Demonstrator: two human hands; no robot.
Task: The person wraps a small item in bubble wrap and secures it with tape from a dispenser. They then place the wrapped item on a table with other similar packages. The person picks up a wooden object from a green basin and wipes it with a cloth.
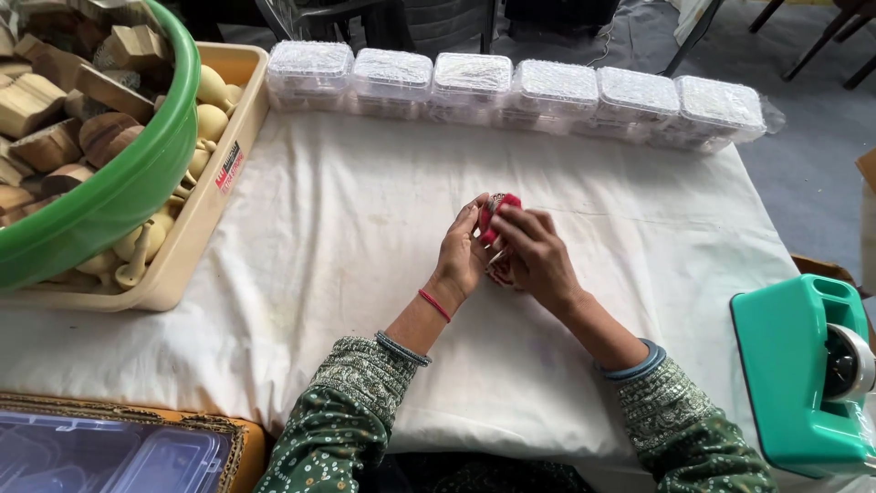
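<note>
Small red-and-white patterned object (pixel 499 212), mostly hidden between both hands above the middle of the white-clothed surface (pixel 319 246), left hand (pixel 459 257) cupping its side, right hand (pixel 534 256) over it, fingers of both grasping it, row of clear lidded boxes (pixel 516 91) behind, teal tape dispenser (pixel 803 374) to the right

6 clear lidded plastic boxes (pixel 516 91) in row along table's far edge; red-black label (pixel 229 166) on beige tray side.
</note>
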